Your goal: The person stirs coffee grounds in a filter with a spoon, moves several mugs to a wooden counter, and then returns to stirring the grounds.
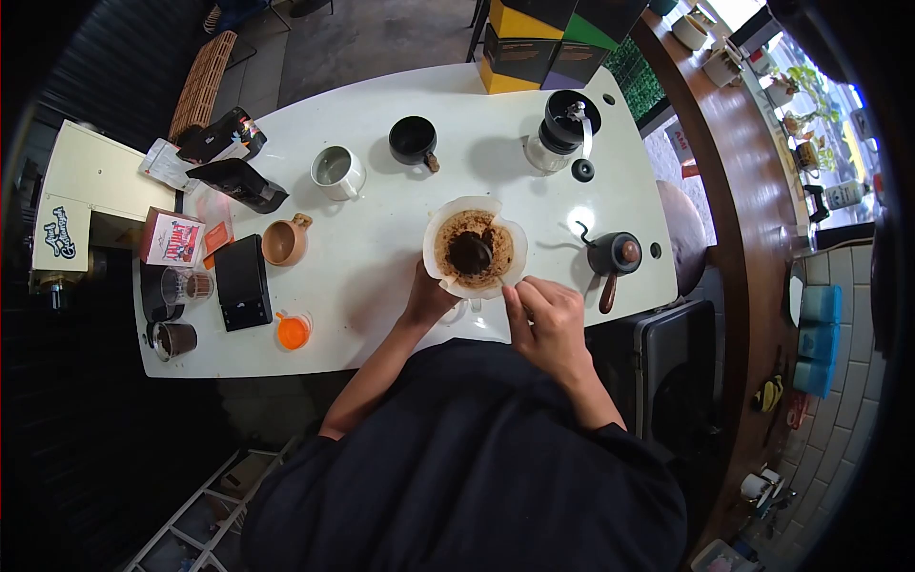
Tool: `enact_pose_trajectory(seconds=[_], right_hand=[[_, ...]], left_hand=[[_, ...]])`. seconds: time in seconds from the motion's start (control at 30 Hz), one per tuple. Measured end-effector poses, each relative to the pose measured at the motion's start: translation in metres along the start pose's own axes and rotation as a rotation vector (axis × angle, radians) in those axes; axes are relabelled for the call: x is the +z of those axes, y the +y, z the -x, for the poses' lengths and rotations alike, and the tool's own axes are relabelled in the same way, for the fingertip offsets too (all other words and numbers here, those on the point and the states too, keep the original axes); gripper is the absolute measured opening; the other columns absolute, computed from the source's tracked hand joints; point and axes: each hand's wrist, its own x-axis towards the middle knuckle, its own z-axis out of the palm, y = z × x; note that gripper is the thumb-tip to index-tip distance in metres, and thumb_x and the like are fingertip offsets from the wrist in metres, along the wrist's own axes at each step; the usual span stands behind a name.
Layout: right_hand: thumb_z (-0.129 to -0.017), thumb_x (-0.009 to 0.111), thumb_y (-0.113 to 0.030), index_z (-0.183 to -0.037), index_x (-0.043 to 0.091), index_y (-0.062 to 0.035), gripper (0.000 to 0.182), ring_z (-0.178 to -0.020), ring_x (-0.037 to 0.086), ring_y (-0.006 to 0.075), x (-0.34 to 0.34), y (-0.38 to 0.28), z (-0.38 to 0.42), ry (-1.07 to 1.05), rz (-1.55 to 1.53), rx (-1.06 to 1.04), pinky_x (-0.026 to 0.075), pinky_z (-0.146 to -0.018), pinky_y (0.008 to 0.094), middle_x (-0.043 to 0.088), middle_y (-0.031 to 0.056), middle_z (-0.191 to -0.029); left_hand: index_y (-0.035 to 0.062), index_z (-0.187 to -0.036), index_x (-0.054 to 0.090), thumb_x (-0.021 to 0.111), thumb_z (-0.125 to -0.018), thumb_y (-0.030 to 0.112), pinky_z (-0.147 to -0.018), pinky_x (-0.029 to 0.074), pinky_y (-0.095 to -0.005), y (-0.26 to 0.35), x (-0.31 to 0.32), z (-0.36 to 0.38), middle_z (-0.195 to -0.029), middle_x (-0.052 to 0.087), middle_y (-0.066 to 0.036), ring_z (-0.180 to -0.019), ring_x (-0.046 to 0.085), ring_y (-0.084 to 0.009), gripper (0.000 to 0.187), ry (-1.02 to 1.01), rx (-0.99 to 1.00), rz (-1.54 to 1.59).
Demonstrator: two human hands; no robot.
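A white paper coffee filter (pixel 516 236) with a wavy rim is held up before me over the white table. Brown coffee residue lines its inside, and dark wet grounds (pixel 467 254) lie at the bottom. My left hand (pixel 434 296) is wrapped around the lower left of the filter's holder, its fingertips partly hidden beneath. My right hand (pixel 549 319) is closed, thumb and forefinger pinched at the filter's lower right edge. Below the filter, a clear glass handle (pixel 475 307) shows in part.
A dark kettle (pixel 615 253) with a wooden handle and a hand grinder (pixel 570 124) stand to the right. Farther back are a black cup (pixel 413 141) and a white mug (pixel 337 173). Leftward sit a brown cup (pixel 283 243), a black scale (pixel 243 281) and an orange cup (pixel 294 332).
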Motion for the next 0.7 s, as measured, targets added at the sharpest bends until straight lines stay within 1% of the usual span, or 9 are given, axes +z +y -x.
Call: enact_pose_trajectory(seconds=[0.1,0.17,0.27,0.4,0.47,0.5,0.57,0.63,0.7], right_hand=[[-0.093,0.068,-0.009,-0.069,0.053,-0.0054,0.029,-0.052,0.056,0.0295,-0.004,0.006,-0.005,0.006,0.098,-0.004,0.043,-0.05,0.042,0.053,0.0079,-0.062],[-0.094,0.068,-0.011,-0.07,0.053,-0.0055,0.029,-0.052,0.058,0.0294,0.001,0.011,-0.003,-0.021,0.1,-0.015,0.045,-0.05,0.0416,0.053,0.0075,-0.062],[-0.094,0.068,-0.013,-0.071,0.054,-0.0055,0.028,-0.055,0.06,0.0303,0.001,0.005,-0.002,-0.133,0.032,-0.039,0.046,-0.051,0.0414,0.054,0.0085,-0.062],[-0.095,0.068,-0.014,-0.071,0.054,-0.0053,0.029,-0.055,0.06,0.031,-0.009,0.008,-0.011,-0.087,0.03,-0.054,0.046,-0.051,0.0416,0.054,0.0092,-0.063],[-0.094,0.067,-0.009,-0.07,0.054,-0.0036,0.028,-0.055,0.058,0.0315,-0.007,0.012,-0.015,-0.092,0.076,-0.046,0.045,-0.052,0.0431,0.053,0.0108,-0.063],[-0.094,0.067,-0.009,-0.07,0.054,-0.0036,0.028,-0.055,0.058,0.0315,-0.005,0.012,-0.015,-0.091,0.076,-0.049,0.045,-0.052,0.0431,0.053,0.0108,-0.063],[-0.094,0.067,-0.01,-0.07,0.054,-0.0037,0.028,-0.055,0.058,0.0314,0.0,0.008,-0.011,-0.14,0.044,-0.063,0.045,-0.052,0.0426,0.052,0.0103,-0.062],[-0.094,0.067,-0.01,-0.07,0.054,-0.0036,0.029,-0.055,0.058,0.0319,-0.007,0.003,-0.013,-0.184,0.022,-0.054,0.045,-0.052,0.0428,0.053,0.0104,-0.062],[-0.094,0.067,-0.011,-0.07,0.053,-0.0036,0.029,-0.056,0.058,0.0325,-0.013,0.001,-0.014,-0.131,0.011,-0.048,0.045,-0.053,0.0432,0.053,0.0105,-0.063]], left_hand=[[0.0019,-0.119,0.066,0.09,-0.073,0.01,-0.094,0.056,-0.0375,-0.001,0.0,0.001,-0.115,0.073,-0.01,-0.106,0.071,-0.0243,0.053,0.0,-0.007,-0.01],[0.0017,-0.118,0.067,0.09,-0.073,0.01,-0.094,0.056,-0.0378,0.001,0.001,-0.001,-0.114,0.073,-0.011,-0.106,0.071,-0.0244,0.052,0.002,-0.011,-0.005],[0.0016,-0.116,0.068,0.09,-0.073,0.009,-0.094,0.056,-0.0381,0.003,0.001,-0.001,-0.113,0.074,-0.011,-0.105,0.071,-0.0245,0.049,0.015,0.029,-0.025],[0.0014,-0.116,0.068,0.089,-0.074,0.008,-0.093,0.056,-0.0375,0.0,0.001,-0.001,-0.112,0.074,-0.011,-0.104,0.072,-0.0246,0.047,0.003,-0.002,0.007],[0.0013,-0.116,0.068,0.089,-0.074,0.008,-0.093,0.057,-0.0373,0.0,0.003,-0.001,-0.112,0.074,-0.011,-0.104,0.072,-0.0245,0.047,0.006,-0.019,0.029],[0.0014,-0.116,0.068,0.089,-0.074,0.008,-0.093,0.056,-0.0372,0.005,0.003,-0.003,-0.112,0.074,-0.01,-0.103,0.072,-0.0243,0.047,0.017,-0.02,0.036],[0.0014,-0.116,0.068,0.089,-0.074,0.008,-0.093,0.056,-0.0371,0.007,0.002,-0.003,-0.112,0.074,-0.01,-0.103,0.072,-0.0241,0.047,0.034,-0.022,0.04],[0.0015,-0.116,0.068,0.089,-0.074,0.008,-0.093,0.056,-0.0372,0.005,0.001,-0.002,-0.112,0.074,-0.01,-0.104,0.071,-0.0238,0.047,0.009,0.021,-0.003],[0.0016,-0.116,0.068,0.089,-0.074,0.009,-0.093,0.056,-0.0372,0.004,0.002,-0.001,-0.112,0.074,-0.01,-0.104,0.071,-0.0237,0.047,0.021,0.009,0.009]])
